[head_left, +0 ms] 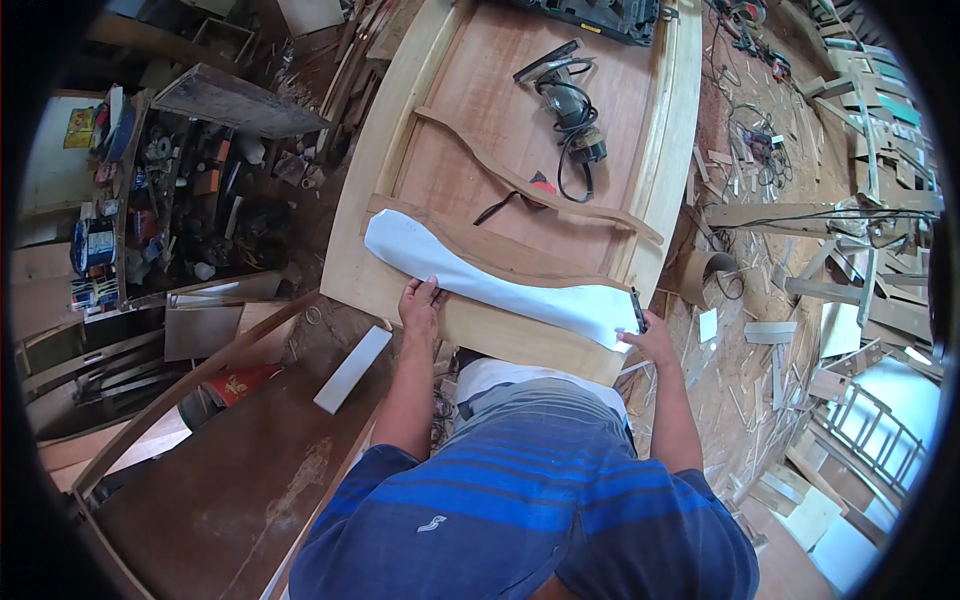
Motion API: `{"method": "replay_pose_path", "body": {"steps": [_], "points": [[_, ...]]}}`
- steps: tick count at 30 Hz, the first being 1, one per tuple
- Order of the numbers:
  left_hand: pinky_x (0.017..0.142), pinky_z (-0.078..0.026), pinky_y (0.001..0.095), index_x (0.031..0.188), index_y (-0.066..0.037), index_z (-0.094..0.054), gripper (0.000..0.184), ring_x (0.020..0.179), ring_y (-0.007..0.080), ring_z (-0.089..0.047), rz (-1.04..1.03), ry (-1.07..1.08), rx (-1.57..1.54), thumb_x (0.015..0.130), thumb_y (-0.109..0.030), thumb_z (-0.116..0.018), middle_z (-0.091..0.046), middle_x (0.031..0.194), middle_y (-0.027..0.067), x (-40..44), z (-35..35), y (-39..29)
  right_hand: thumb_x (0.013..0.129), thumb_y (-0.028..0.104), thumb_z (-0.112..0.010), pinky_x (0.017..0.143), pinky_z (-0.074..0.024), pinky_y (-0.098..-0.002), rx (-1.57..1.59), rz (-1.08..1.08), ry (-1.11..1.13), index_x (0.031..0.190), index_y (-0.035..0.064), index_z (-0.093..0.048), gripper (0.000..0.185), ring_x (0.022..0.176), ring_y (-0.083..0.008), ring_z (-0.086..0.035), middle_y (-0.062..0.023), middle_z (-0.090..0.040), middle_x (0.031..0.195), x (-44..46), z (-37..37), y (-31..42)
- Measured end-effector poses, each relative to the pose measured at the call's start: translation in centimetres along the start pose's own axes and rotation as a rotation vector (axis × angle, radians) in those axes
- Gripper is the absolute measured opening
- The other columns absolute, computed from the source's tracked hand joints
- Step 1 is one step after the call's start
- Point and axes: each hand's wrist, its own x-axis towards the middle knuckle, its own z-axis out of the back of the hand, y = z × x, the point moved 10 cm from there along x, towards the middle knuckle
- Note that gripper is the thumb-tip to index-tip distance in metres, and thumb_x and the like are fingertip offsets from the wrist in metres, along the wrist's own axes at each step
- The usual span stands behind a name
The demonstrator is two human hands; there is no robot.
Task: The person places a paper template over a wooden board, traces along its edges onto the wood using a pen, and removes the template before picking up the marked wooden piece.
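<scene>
A white curved template [480, 281], wide at both ends and narrow in the middle, lies over a brown wooden board [500, 255] on the near end of a wooden panel. My left hand [420, 305] has its fingers closed at the template's near edge, toward the left end. At the right end, my right hand [652, 340] grips a dark, slim marker-like stick [637, 310], with its thumb against the template's corner. What lies under my fingertips is hidden.
Farther up the panel [440, 331] are a wavy wooden strip [530, 187], a corded power tool [570, 108], a red tape measure [541, 190] and a black case [600, 15]. Cluttered shelves [130, 200] stand left. Wood scraps and cords cover the floor to the right.
</scene>
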Motion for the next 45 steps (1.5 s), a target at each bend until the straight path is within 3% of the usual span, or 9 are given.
{"method": "replay_pose_path", "body": {"steps": [11,17,20,23,33,42,45], "points": [[0.093,-0.062,0.0431,0.115,-0.009,-0.056,0.023,0.097,0.0196,-0.070,0.013,0.028,-0.007,0.098,-0.008,-0.072,-0.068,0.107,0.0057,0.2,0.0,0.1,0.068,0.027,-0.095,0.067,-0.0449,-0.0297,-0.014,0.038,-0.041,0.104,0.0043,-0.071,0.049,0.072,-0.0105,-0.051,0.0040,-0.056,0.080,0.5,0.2,-1.7],[0.090,-0.063,0.0414,0.114,-0.007,-0.060,0.019,0.095,0.0186,-0.071,0.008,0.001,-0.008,0.099,-0.007,-0.070,-0.070,0.106,0.0061,-0.2,-0.1,-0.2,0.068,0.027,-0.095,0.067,-0.0442,-0.0287,-0.011,0.021,-0.038,0.101,0.0057,-0.070,0.046,0.071,-0.0095,-0.050,0.0043,-0.057,0.080,0.1,0.3,-1.0],[0.090,-0.063,0.0416,0.116,-0.006,-0.059,0.020,0.096,0.0195,-0.071,0.005,0.000,-0.007,0.099,-0.006,-0.069,-0.069,0.108,0.0067,-0.1,0.0,0.0,0.069,0.027,-0.095,0.072,-0.0462,-0.0276,-0.021,-0.024,-0.008,0.111,0.0048,-0.071,0.053,0.078,-0.0092,-0.054,0.0040,-0.063,0.089,0.2,0.1,-1.4],[0.091,-0.063,0.0417,0.118,-0.005,-0.058,0.021,0.098,0.0211,-0.071,0.005,0.018,-0.025,0.099,-0.005,-0.069,-0.069,0.110,0.0077,0.1,0.0,0.1,0.068,0.024,-0.095,0.069,-0.0459,-0.0289,-0.019,0.017,-0.041,0.103,0.0045,-0.071,0.047,0.073,-0.0104,-0.052,0.0036,-0.059,0.083,0.0,0.3,-0.8],[0.092,-0.062,0.0422,0.118,-0.006,-0.060,0.023,0.097,0.0209,-0.072,0.010,0.010,-0.021,0.099,-0.008,-0.071,-0.070,0.107,0.0072,0.1,0.1,0.0,0.068,0.023,-0.095,0.070,-0.0468,-0.0286,-0.027,0.006,-0.035,0.109,0.0029,-0.071,0.051,0.074,-0.0106,-0.054,0.0034,-0.060,0.083,0.2,0.2,-1.0],[0.077,-0.064,0.0322,0.122,-0.002,-0.058,0.029,0.091,0.0169,-0.072,-0.037,-0.140,0.141,0.098,-0.012,-0.072,-0.070,0.106,0.0071,-0.5,0.5,-1.9,0.067,0.024,-0.096,0.069,-0.0454,-0.0274,0.004,0.017,-0.018,0.108,0.0033,-0.070,0.052,0.073,-0.0093,-0.051,0.0047,-0.057,0.083,0.4,0.1,-1.2],[0.084,-0.063,0.0370,0.125,-0.001,-0.056,0.036,0.101,0.0227,-0.071,-0.146,-0.257,0.361,0.097,-0.014,-0.074,-0.067,0.116,0.0144,-0.4,2.1,-3.8,0.068,0.022,-0.096,0.071,-0.0461,-0.0268,0.008,0.028,-0.036,0.109,0.0032,-0.070,0.052,0.075,-0.0088,-0.052,0.0042,-0.059,0.086,0.4,0.4,-1.2]]}}
